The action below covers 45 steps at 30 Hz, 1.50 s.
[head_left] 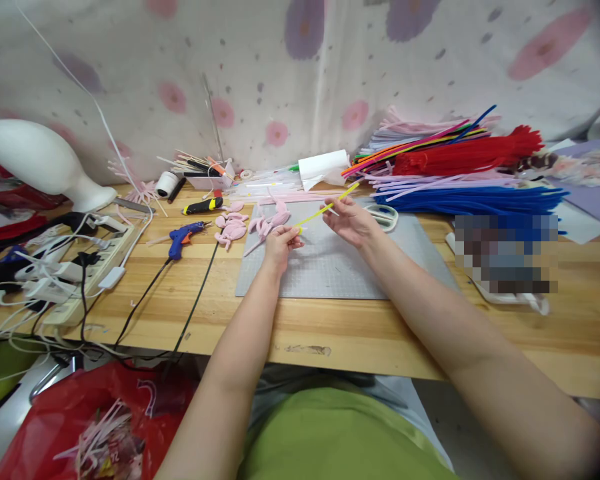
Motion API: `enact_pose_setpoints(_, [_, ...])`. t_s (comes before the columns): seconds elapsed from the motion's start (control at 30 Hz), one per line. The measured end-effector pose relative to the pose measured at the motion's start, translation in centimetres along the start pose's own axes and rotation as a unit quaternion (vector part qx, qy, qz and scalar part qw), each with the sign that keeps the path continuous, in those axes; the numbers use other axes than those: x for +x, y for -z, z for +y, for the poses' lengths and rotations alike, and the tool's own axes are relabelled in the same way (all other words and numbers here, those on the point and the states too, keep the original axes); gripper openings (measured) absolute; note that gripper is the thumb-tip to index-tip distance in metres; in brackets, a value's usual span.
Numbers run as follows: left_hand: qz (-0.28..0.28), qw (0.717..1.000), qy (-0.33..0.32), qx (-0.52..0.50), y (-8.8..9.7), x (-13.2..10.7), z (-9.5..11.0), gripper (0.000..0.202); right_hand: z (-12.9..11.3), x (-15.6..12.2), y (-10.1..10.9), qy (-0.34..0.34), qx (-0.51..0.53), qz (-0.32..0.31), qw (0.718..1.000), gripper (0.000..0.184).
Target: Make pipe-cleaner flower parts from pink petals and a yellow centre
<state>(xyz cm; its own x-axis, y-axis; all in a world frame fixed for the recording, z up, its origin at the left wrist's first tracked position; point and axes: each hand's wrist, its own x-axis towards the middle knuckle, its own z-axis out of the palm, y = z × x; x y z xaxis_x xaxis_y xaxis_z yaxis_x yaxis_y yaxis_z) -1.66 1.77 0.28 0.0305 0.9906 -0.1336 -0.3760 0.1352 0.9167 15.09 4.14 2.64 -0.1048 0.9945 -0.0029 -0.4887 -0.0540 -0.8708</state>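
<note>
A yellow pipe cleaner (314, 215) stretches slantwise between my two hands above the grey cutting mat (405, 257). My left hand (279, 248) is closed on its lower end, where a small yellow bit and a whitish tip show at the fingertips. Farther up, my right hand (351, 221) pinches the same strip between thumb and fingers, and its free end sticks out past them. Pink fuzzy shaped pieces (279, 215) lie just beyond my left hand, and more pink pieces (231, 230) rest left of the mat. Scissors with pale handles (393, 220) lie behind my right hand.
A blue glue gun (181, 240) and a yellow-black utility knife (203, 205) lie at left, near a cable-crowded power strip (93, 273). Red pipe cleaners (460, 155) and blue ones (473, 200) are heaped at right. A white foam head (40, 160) stands back left.
</note>
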Motion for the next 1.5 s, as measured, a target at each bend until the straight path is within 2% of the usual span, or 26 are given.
enact_pose_setpoints(0.17, [0.037,0.999,-0.003,-0.029,0.1,0.2,0.1,0.019,-0.2,-1.4,-0.2,0.018,-0.013,-0.002,1.000,0.022])
enact_pose_setpoints(0.3, [0.063,0.994,-0.009,-0.093,0.0,0.3,0.3,0.011,0.5,-2.7,-0.3,0.024,0.002,0.003,1.000,0.022])
enact_pose_setpoints(0.37, [0.096,0.986,0.003,-0.134,0.0,0.4,0.5,0.011,1.1,-3.4,-0.5,0.018,-0.009,-0.019,1.000,0.024])
enact_pose_setpoints(0.47, [0.144,0.970,0.015,-0.197,0.1,0.6,0.9,0.016,1.8,-4.3,-1.2,0.014,-0.085,-0.087,0.992,0.027])
enact_pose_setpoints(0.57, [0.128,0.959,0.015,-0.252,0.1,0.7,1.1,0.021,2.4,-4.7,-2.1,-0.009,-0.166,-0.151,0.974,0.025])
enact_pose_setpoints(0.63, [0.115,0.954,0.023,-0.276,-0.1,0.7,1.1,0.025,2.9,-4.5,-2.4,-0.031,-0.191,-0.166,0.967,0.025])
enact_pose_setpoints(0.83, [0.118,0.949,0.036,-0.289,-0.8,0.5,1.0,0.021,4.7,-3.9,-2.4,-0.079,-0.160,-0.176,0.968,0.028])
enact_pose_setpoints(0.93, [0.090,0.954,0.045,-0.284,-0.9,0.2,1.2,0.016,4.9,-4.1,-2.2,-0.076,-0.159,-0.189,0.966,0.027])
enact_pose_setpoints(1.03, [0.068,0.970,0.038,-0.230,-0.8,0.0,1.2,0.015,4.3,-4.2,-1.3,-0.087,-0.172,-0.232,0.953,0.025])
enact_pose_setpoints(1.13, [0.082,0.993,-0.043,-0.070,-0.5,0.1,0.7,0.016,2.7,-3.9,0.0,-0.106,-0.198,-0.287,0.931,0.030])
enact_pose_setpoints(1.2, [0.087,0.986,-0.118,0.074,-0.4,0.2,0.2,0.016,1.4,-3.4,0.5,-0.043,-0.229,-0.241,0.942,0.028])
enact_pose_setpoints(1.27, [0.076,0.958,-0.177,0.214,-0.4,0.1,-0.2,0.015,0.1,-2.7,0.4,0.054,-0.290,-0.165,0.941,0.026])
enact_pose_setpoints(1.33, [0.048,0.920,-0.208,0.329,-0.7,-0.2,-0.5,0.014,-1.0,-1.9,-0.3,0.120,-0.389,-0.148,0.901,0.027])
enact_pose_setpoints(1.37, [0.034,0.902,-0.214,0.373,-0.8,-0.3,-0.5,0.013,-1.5,-1.5,-0.9,0.136,-0.450,-0.164,0.868,0.026])
enact_pose_setpoints(1.43, [0.016,0.876,-0.210,0.435,-1.0,-0.5,-0.6,0.012,-2.2,-1.1,-2.3,0.135,-0.579,-0.208,0.777,0.023])
enact_pose_setpoints(1.5, [0.010,0.864,-0.191,0.465,-1.1,-0.6,-0.6,0.011,-2.7,-1.0,-3.8,0.113,-0.697,-0.247,0.664,0.021])
